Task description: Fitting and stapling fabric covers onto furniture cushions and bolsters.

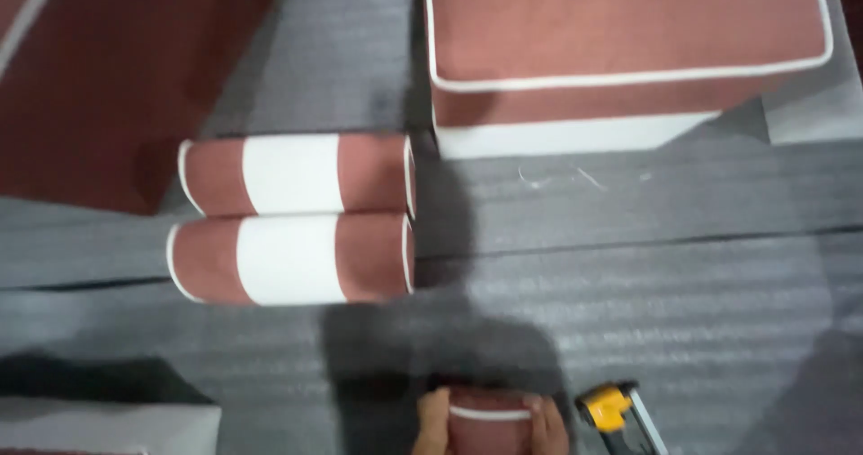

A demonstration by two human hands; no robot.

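Observation:
At the bottom edge of the head view my left hand (432, 423) and my right hand (549, 428) grip the two sides of a small brick-red upholstered piece (490, 423) with white piping. Only its top and my fingertips show; the rest is cut off by the frame. A yellow and black staple gun (620, 412) lies on the grey surface just right of my right hand.
Two red bolster cushions with white middle bands (292, 174) (289, 259) lie side by side at left centre. A large red box cushion (620, 32) with white piping stands at the top right. More red upholstery (108, 68) fills the top left. Grey ribbed padding (629, 284) covers the work surface.

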